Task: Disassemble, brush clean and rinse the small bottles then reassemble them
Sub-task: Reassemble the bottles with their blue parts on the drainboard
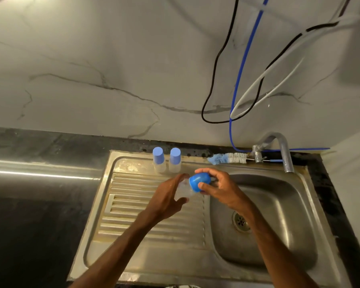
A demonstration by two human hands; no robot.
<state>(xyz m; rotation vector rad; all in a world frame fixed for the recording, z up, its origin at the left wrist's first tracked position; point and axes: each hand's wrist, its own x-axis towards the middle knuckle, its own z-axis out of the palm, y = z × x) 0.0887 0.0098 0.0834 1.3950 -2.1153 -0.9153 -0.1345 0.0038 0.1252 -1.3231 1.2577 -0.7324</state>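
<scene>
I hold a small clear bottle (185, 191) on its side above the sink's drainboard (154, 217). My left hand (166, 196) grips its clear body. My right hand (216, 186) curls round its blue cap (196, 181). Two more small bottles (158, 160) (175, 160) with pale blue caps stand upright side by side at the back of the drainboard, beyond my hands. A blue and white bottle brush (229, 158) lies along the sink's back rim.
The steel sink basin (279, 235) with its drain (240, 221) lies under my right forearm. A grey tap (283, 151) rises at the back right. Black, blue and white cables hang on the marble wall. A dark counter (40, 183) stretches left.
</scene>
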